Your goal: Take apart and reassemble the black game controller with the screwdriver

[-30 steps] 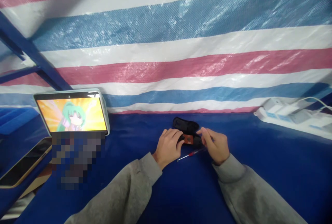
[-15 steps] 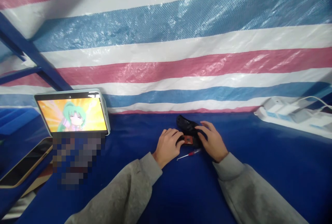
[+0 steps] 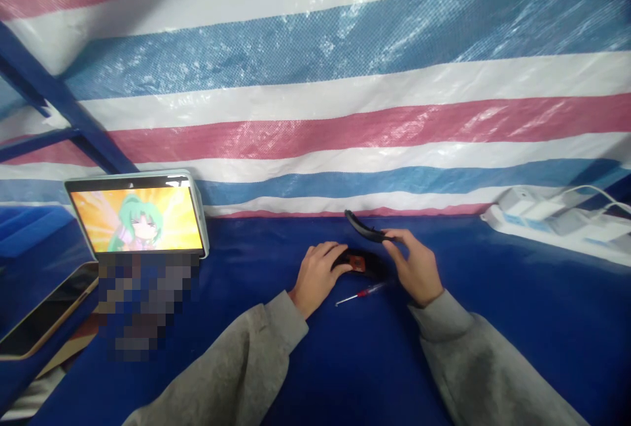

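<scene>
My right hand (image 3: 417, 268) pinches one end of a curved black plastic cover (image 3: 363, 229), raised and tilted above the blue surface. Below it, my left hand (image 3: 318, 276) is closed around the left end of a dark plastic base (image 3: 375, 268) that lies on the surface. On that base sits a small orange-brown circuit board (image 3: 357, 263), partly hidden by my left thumb. Cover and base are apart. A small screwdriver (image 3: 363, 293) with a red and clear handle lies just in front of the base, its shaft pointing left; neither hand touches it.
A tablet (image 3: 138, 215) playing a cartoon stands at the left, with a phone (image 3: 49, 311) beside it and a pixelated patch in front. A white power strip (image 3: 557, 225) with plugs and cables lies at the right. Behind hangs a striped plastic sheet (image 3: 320, 140).
My right hand has lifted the black cover off the base and tilted it up, shifting slightly right. My left hand stays on the base, and more of the base shows.
</scene>
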Demonstrator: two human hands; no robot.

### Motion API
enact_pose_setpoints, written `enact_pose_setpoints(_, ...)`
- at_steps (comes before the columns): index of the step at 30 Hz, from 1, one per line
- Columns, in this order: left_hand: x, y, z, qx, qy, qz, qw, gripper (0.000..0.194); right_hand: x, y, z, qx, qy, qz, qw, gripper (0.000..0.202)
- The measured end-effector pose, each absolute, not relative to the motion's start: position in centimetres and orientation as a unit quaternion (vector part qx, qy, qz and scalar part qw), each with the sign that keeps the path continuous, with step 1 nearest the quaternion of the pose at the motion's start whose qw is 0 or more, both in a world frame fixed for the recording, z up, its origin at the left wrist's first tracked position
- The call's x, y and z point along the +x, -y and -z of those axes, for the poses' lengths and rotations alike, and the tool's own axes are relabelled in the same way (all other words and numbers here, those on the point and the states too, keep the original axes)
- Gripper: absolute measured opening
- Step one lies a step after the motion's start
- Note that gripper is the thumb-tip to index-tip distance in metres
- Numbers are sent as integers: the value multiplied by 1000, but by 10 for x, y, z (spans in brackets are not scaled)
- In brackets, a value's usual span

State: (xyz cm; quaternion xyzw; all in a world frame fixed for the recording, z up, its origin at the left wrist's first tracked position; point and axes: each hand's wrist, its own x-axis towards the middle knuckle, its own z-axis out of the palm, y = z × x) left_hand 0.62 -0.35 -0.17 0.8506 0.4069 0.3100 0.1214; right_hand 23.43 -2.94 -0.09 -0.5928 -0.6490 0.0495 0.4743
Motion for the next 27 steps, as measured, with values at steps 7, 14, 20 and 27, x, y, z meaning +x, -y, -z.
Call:
enact_pose_setpoints(7, 4, 3, 0, 832, -392, -377, 105, 79, 225, 40, -17, -543, 634, -206, 510, 30)
enact_pose_setpoints(14, 5, 4, 0, 855, -349, -376, 73, 66, 227, 46, -16, -555, 652, -185, 482, 32)
enact_pose_setpoints(20, 4, 1, 2, 876, -319, -344, 111, 68, 229, 46, -7, -469, 801, -25, 372, 59)
enact_pose_setpoints(27, -2, -4, -6, 828, -362, -300, 306, 91, 238, 44, -5, -504, 785, -21, 360, 58)
